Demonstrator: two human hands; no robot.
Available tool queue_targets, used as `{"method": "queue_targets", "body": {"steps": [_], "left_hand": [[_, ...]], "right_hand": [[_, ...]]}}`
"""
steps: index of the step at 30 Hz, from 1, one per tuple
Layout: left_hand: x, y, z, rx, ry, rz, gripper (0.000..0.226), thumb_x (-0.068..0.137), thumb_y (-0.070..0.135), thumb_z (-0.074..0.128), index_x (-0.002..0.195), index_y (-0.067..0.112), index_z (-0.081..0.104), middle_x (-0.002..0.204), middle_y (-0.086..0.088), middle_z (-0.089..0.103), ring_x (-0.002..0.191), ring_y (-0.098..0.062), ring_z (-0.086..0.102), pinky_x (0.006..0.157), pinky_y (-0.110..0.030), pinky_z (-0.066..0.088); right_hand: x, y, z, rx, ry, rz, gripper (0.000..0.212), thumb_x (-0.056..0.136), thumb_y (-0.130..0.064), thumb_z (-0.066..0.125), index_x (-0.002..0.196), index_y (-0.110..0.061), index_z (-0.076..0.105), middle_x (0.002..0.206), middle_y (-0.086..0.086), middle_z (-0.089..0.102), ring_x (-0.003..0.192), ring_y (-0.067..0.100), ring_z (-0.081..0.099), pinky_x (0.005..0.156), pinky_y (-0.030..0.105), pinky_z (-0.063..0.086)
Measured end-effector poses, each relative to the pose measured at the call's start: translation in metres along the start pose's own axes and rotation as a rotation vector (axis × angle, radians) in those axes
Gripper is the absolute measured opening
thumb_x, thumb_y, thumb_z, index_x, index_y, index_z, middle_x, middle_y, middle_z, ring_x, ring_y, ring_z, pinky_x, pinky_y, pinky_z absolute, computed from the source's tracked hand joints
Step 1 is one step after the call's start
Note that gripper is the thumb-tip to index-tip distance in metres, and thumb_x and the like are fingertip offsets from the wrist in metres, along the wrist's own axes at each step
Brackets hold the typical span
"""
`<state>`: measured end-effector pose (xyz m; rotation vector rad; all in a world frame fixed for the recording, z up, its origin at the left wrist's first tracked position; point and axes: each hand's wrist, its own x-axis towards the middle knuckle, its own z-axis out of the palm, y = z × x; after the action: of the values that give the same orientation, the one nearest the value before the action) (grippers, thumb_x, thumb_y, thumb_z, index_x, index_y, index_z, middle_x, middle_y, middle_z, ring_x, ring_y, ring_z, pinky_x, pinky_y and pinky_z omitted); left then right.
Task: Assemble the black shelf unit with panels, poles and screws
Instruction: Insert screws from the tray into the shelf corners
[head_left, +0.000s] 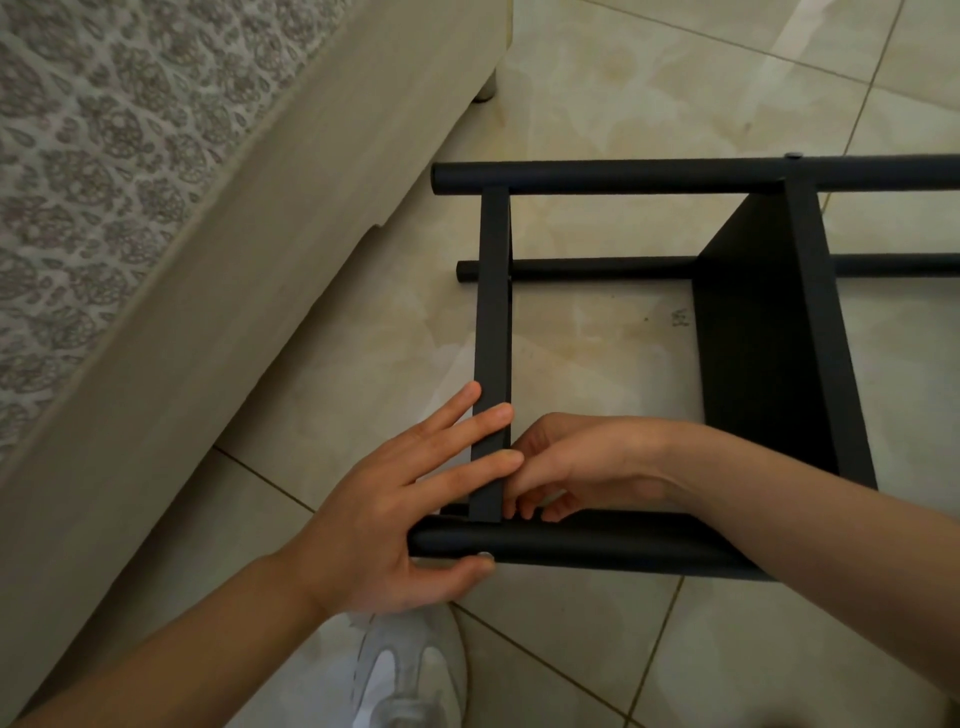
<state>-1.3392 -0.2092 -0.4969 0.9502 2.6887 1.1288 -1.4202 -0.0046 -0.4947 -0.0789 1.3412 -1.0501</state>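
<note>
Beige wood of a bed frame (208, 312) runs along the left, with a patterned mattress (78, 182) above it. The black shelf unit lies on its side on the tiled floor (675, 78), just beside the bed, probably so that the joints face up and can be reached.

The left hand (395, 519) lies with straight fingers flat across the edge of the end panel (493, 312). Its thumb sits under the near pole (597, 545), by a silver screw (485, 555), likely to pin panel and pole together while the joint is fastened. A white shoe (410, 675) stands below.

The right hand (582, 467) is tucked into the inner corner where panel meets pole, its fingers curled; I cannot tell whether they pinch anything.

Further right a second panel (769, 338) already stands between the near pole and the two far poles (623, 176).
</note>
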Motion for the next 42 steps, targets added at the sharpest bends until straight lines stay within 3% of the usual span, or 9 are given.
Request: {"method": "queue_targets", "body": {"steps": [5,10,14,17,19,25,29,35,42], "left_hand": [[0.0001,0.0004,-0.0003,0.001,-0.001,0.001,0.066,0.084,0.032,0.074,0.142,0.011,0.049,0.157,-0.012,0.039,0.151,-0.035,0.025,0.119,-0.041,0.032],[-0.0001,0.0,0.0002,0.009,0.001,-0.001,0.067,0.084,0.032,0.075,0.141,0.01,0.05,0.157,-0.012,0.04,0.15,-0.035,0.025,0.119,-0.041,0.032],[0.0,-0.0004,-0.0001,0.015,0.0,0.005,0.067,0.084,0.033,0.074,0.142,0.011,0.049,0.157,-0.012,0.039,0.151,-0.034,0.025,0.119,-0.04,0.032],[-0.0002,-0.0006,0.0,0.013,-0.003,0.004,0.067,0.085,0.033,0.074,0.142,0.011,0.049,0.157,-0.011,0.039,0.151,-0.034,0.025,0.119,-0.041,0.031],[0.0,-0.0006,0.0003,0.009,-0.003,0.003,0.065,0.085,0.033,0.074,0.141,0.009,0.051,0.157,-0.012,0.039,0.151,-0.035,0.025,0.119,-0.04,0.031],[0.0002,0.0002,-0.0003,0.01,0.001,0.0,0.066,0.084,0.032,0.074,0.141,0.01,0.05,0.156,-0.013,0.04,0.151,-0.034,0.025,0.119,-0.04,0.032],[-0.0003,0.0,-0.0002,0.006,0.001,0.0,0.066,0.084,0.032,0.074,0.142,0.01,0.049,0.157,-0.012,0.039,0.151,-0.034,0.025,0.119,-0.04,0.032],[-0.0009,-0.0005,0.0006,0.0,0.006,0.005,0.067,0.083,0.032,0.074,0.142,0.011,0.05,0.157,-0.011,0.039,0.15,-0.035,0.026,0.118,-0.041,0.033],[0.0007,0.0002,0.0006,0.002,0.014,0.004,0.065,0.084,0.032,0.073,0.14,0.009,0.051,0.156,-0.013,0.041,0.15,-0.035,0.026,0.119,-0.041,0.032]], "right_hand": [[0.0008,-0.0026,0.0,-0.058,0.046,0.034,0.018,0.09,-0.02,0.063,0.075,-0.021,0.073,0.077,-0.003,0.067,0.08,0.012,0.059,0.08,0.028,0.046],[0.0013,-0.0001,0.0025,-0.006,-0.025,0.004,0.013,0.089,-0.014,0.062,0.097,-0.009,0.07,0.089,0.006,0.066,0.088,0.019,0.057,0.085,0.032,0.044],[0.001,-0.0026,0.0,-0.054,0.05,0.024,0.018,0.089,-0.019,0.063,0.074,-0.019,0.073,0.078,-0.001,0.067,0.081,0.014,0.058,0.082,0.03,0.046],[-0.0008,-0.0019,-0.0023,0.005,-0.001,0.008,0.012,0.088,-0.018,0.064,0.091,-0.013,0.074,0.09,0.003,0.068,0.088,0.017,0.057,0.084,0.031,0.045],[0.0005,-0.0005,-0.0016,0.017,-0.016,0.0,0.022,0.088,-0.013,0.063,0.106,-0.001,0.069,0.096,0.008,0.066,0.093,0.019,0.057,0.089,0.033,0.044],[0.0022,-0.0016,0.0003,-0.026,0.02,0.03,0.015,0.091,-0.017,0.062,0.099,-0.01,0.071,0.089,0.004,0.066,0.088,0.017,0.059,0.088,0.032,0.046],[0.0006,-0.0024,0.0015,0.027,-0.055,0.006,0.022,0.092,-0.013,0.059,0.11,-0.003,0.067,0.097,0.008,0.066,0.093,0.018,0.06,0.088,0.032,0.047],[0.0005,-0.0024,0.0019,0.008,-0.008,-0.002,0.01,0.091,-0.012,0.061,0.095,-0.01,0.07,0.087,0.006,0.064,0.091,0.019,0.057,0.09,0.032,0.045],[0.0022,-0.0022,0.0063,-0.002,0.005,0.012,0.032,0.094,-0.01,0.057,0.12,0.008,0.06,0.097,0.012,0.059,0.092,0.021,0.053,0.087,0.032,0.042]]}}
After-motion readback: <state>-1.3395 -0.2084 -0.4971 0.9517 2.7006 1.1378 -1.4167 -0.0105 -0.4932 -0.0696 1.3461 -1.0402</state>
